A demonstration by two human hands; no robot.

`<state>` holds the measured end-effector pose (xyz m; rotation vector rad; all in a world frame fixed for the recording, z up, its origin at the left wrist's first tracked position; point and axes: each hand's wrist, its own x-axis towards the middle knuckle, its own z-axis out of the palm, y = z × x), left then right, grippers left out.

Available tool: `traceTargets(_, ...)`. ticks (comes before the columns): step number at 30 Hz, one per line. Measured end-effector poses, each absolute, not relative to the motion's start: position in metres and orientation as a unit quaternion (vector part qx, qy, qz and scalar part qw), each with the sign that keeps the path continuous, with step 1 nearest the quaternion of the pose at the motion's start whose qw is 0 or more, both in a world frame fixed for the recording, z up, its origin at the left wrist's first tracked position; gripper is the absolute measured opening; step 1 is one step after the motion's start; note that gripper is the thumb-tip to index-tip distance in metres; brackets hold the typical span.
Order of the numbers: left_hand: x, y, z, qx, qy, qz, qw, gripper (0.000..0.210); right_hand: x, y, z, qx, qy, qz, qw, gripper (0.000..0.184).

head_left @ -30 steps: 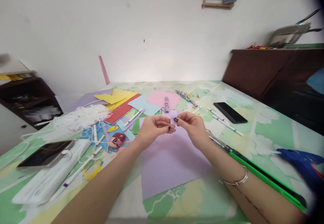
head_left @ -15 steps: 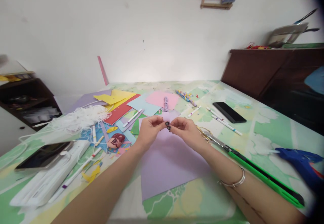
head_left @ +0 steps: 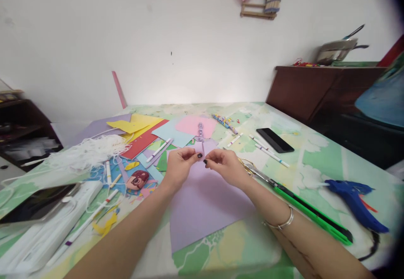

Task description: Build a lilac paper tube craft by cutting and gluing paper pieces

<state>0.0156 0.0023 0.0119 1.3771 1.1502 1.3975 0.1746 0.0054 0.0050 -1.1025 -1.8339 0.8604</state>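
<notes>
My left hand [head_left: 180, 165] and my right hand [head_left: 224, 166] meet over a large lilac sheet of paper [head_left: 205, 209]. Between the fingertips is a small lilac paper piece [head_left: 198, 146], pinched by both hands, with a dark line or fold near its middle. Its lower part is hidden by the fingers. Just beyond the hands, a narrow purple patterned strip [head_left: 200, 131] lies on pink paper [head_left: 191, 124]. Gold-handled scissors [head_left: 248, 166] lie beside my right wrist, next to a green utility knife [head_left: 312, 211].
On the left are tangled white string [head_left: 91, 148], a phone [head_left: 39, 203] on a white power strip [head_left: 34, 245], and a maroon case [head_left: 138, 180]. Colored paper [head_left: 147, 138] lies behind. On the right are a black phone [head_left: 274, 140], markers [head_left: 272, 155] and a blue glue gun [head_left: 353, 201].
The view has swung slightly right, so the table things appear shifted left. My fingertips have moved a little apart, and a dark line now shows on the small lilac paper piece.
</notes>
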Motion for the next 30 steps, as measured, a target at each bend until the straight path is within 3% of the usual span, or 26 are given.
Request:
traceTargets(5,0.003,0.013,0.012,0.481,0.479,0.620,0.393,0.019,0.226,-0.002,0.030,-0.572,-0.715,0.153,0.372,0.012)
traceTargets(8,0.001,0.014,0.013,0.496,0.482,0.605,0.395,0.024,0.276,-0.022,0.032,-0.708,-0.682,0.039,0.179,0.011)
traceTargets(10,0.002,0.013,0.015,0.504,0.489,0.597,0.387,0.023,0.301,-0.039,0.025,-0.754,-0.649,0.044,0.088,0.028)
traceTargets(12,0.003,0.010,0.018,0.507,0.489,0.602,0.376,0.022,0.315,-0.052,0.016,-0.768,-0.637,0.055,0.035,0.028)
traceTargets(16,0.003,0.004,0.025,0.519,0.463,0.622,0.361,0.029,0.322,-0.064,0.010,-0.751,-0.657,0.070,0.014,0.012)
traceTargets(21,0.002,0.001,0.028,0.576,0.429,0.612,0.331,0.041,0.330,-0.054,0.016,-0.759,-0.650,0.035,0.015,0.012)
traceTargets(26,0.000,0.004,0.027,0.609,0.492,0.553,0.285,0.023,0.316,-0.027,0.014,-0.768,-0.640,-0.012,0.024,0.016)
traceTargets(30,-0.002,0.003,0.029,0.553,0.486,0.574,0.359,0.027,0.281,-0.002,0.011,-0.744,-0.667,-0.011,0.030,0.017)
